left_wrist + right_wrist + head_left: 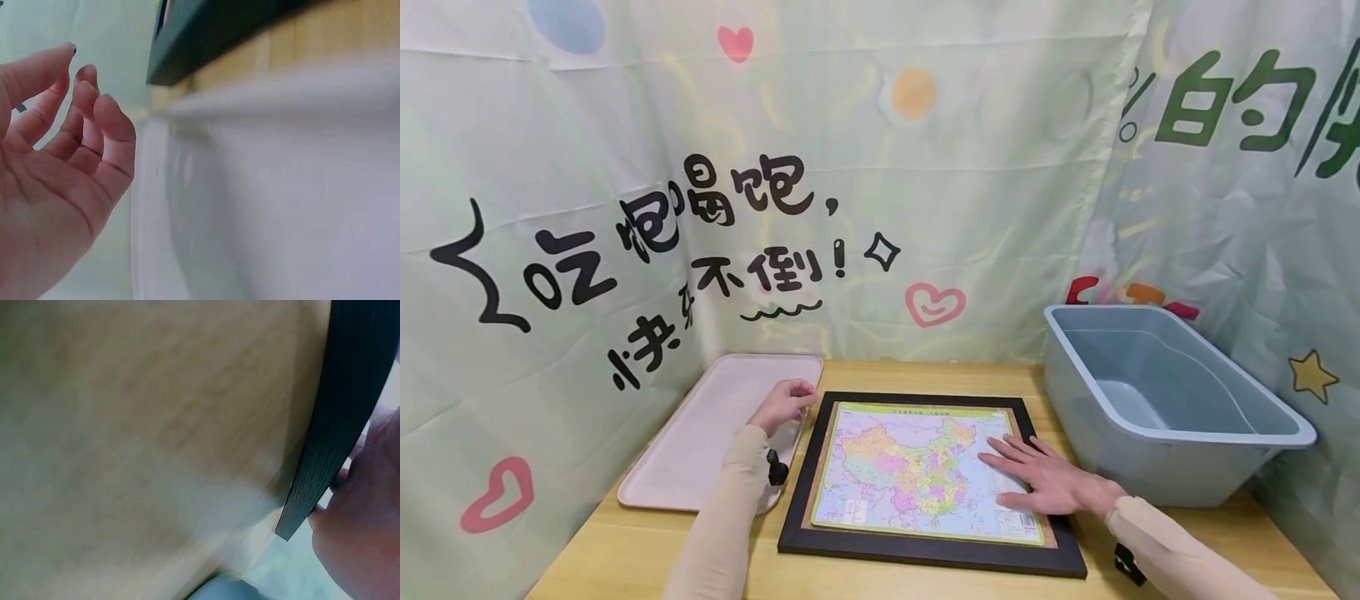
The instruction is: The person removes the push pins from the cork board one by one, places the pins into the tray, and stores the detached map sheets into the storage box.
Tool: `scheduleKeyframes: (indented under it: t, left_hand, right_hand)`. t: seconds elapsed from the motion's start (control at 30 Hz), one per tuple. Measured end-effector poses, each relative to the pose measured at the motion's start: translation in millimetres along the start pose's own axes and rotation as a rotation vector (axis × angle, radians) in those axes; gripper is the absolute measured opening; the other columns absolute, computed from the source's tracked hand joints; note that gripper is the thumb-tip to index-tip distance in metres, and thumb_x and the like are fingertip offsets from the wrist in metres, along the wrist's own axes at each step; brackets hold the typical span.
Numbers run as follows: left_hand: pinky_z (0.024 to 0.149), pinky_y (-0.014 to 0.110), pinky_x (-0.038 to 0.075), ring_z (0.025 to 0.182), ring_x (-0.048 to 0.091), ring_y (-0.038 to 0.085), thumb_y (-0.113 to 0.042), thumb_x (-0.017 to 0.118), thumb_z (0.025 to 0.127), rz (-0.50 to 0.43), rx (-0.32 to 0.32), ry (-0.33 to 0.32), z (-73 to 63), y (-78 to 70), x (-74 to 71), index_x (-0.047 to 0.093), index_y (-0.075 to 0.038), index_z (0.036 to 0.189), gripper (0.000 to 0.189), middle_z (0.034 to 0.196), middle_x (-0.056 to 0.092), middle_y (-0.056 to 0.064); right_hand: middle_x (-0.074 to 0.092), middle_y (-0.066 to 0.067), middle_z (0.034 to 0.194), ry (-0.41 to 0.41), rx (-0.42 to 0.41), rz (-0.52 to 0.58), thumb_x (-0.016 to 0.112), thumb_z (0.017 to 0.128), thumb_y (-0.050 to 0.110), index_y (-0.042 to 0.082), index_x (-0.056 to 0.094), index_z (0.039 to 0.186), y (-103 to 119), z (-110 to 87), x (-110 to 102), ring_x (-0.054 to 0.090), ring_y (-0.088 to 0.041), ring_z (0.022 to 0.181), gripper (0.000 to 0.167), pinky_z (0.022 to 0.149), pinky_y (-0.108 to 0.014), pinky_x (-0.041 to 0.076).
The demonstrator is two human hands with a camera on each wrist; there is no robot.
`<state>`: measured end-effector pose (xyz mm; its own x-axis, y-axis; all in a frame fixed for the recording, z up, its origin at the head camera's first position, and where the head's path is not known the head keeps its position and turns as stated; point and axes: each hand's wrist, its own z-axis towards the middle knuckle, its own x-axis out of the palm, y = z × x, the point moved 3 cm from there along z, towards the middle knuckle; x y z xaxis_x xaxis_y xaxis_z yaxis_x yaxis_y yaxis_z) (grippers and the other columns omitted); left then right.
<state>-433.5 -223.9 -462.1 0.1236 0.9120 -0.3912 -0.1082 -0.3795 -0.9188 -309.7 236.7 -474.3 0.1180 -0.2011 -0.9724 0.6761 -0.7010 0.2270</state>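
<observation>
A colourful map sheet (pixel 910 475) with a green border lies on a cork board inside a black frame (pixel 925 548). My right hand (pixel 1048 479) rests on the map's right side, fingers spread. In the right wrist view that hand (pixel 369 519) shows beyond the frame's dark edge (pixel 337 406). Beside the frame's upper left corner, my left hand (pixel 786 404) is raised over the pink tray's right side. Its thumb and forefinger come together in the left wrist view, pinching a small dark object (pixel 74 49), too small to identify. The other fingers (pixel 115 122) are curled.
A pale pink tray (pixel 700 442) lies left of the frame on the wooden table (pixel 602 550). At the right stands a deep grey-blue tub (pixel 1150 467), close to the frame. Printed curtains (pixel 985 200) hang behind and along both sides.
</observation>
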Motion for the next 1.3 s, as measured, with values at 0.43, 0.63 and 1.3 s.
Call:
scheduleKeyframes:
  t: [0.43,0.63,1.3]
  left_hand:
    - [0.056,0.025,0.042,0.063,0.051,0.014,-0.012,0.067,0.088,0.192,-0.139,-0.099,-11.3,13.7,-27.3,0.067,0.000,0.088,0.012,0.081,0.062,0.005]
    - [0.054,0.025,0.039,0.060,0.047,0.013,-0.009,0.066,0.086,0.179,-0.182,-0.105,-15.9,17.3,-30.8,0.067,-0.002,0.080,0.009,0.074,0.056,0.003]
    - [0.063,0.026,0.041,0.076,0.052,0.021,-0.007,0.067,0.085,0.350,-0.276,-0.119,-13.4,19.4,-33.7,0.070,0.001,0.085,0.009,0.084,0.062,0.010]
  right_hand:
    - [0.028,-0.013,0.160,0.039,0.033,0.027,0.050,0.098,0.053,0.027,0.035,0.153,-3,-1.6,7,0.024,-0.045,0.145,0.063,0.109,-0.070,0.014]
    - [0.028,-0.013,0.160,0.034,0.028,0.023,0.050,0.098,0.053,0.026,0.036,0.153,-3,-1.7,6,0.024,-0.045,0.145,0.063,0.109,-0.070,0.014]
    - [0.028,-0.013,0.160,0.032,0.023,0.011,0.049,0.098,0.053,0.025,0.036,0.153,-2,0.9,2,0.024,-0.044,0.145,0.063,0.109,-0.070,0.015]
